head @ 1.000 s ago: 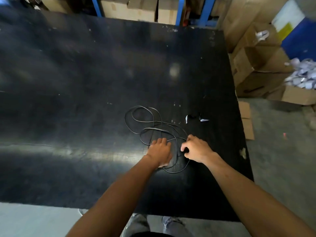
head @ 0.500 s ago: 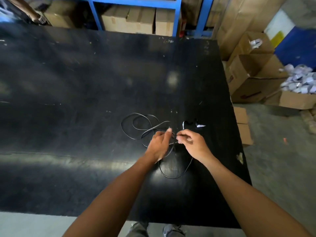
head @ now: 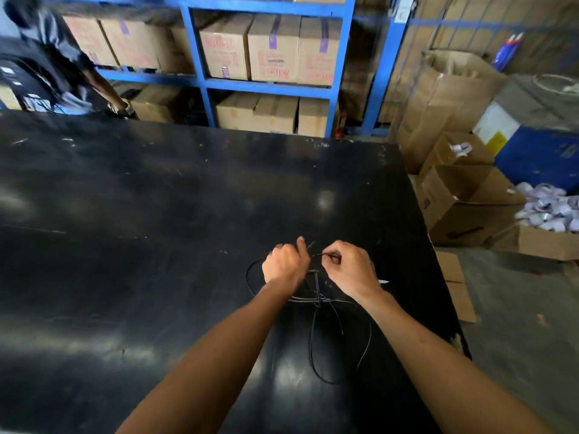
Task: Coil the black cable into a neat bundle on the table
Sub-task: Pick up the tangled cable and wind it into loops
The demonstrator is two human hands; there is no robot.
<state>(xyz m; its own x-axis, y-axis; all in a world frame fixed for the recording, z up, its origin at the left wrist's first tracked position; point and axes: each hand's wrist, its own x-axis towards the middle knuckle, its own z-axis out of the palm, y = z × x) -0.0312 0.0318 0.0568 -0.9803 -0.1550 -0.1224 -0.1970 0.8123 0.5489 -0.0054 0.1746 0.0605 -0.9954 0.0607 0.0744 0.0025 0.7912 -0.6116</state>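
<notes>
Both hands have risen off the table (head: 156, 245); left hand (head: 285, 264) and right hand (head: 351, 269) fingers pinch the black cable (head: 313, 339), loops hanging.

Single head cam, wide-angle, looks forward-down over black table (head: 156, 245). Hands close, lower centre of frame. Blue shelving (head: 269, 86) fills upper frame, far side.

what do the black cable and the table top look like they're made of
Black cable: thin and limp, with a slight sheen, so likely a rubber or plastic jacket. Table top: smooth black sheet, semi-gloss, reflecting lights, with pale scratches; probably painted or laminated board, possibly rubber matting.
</notes>
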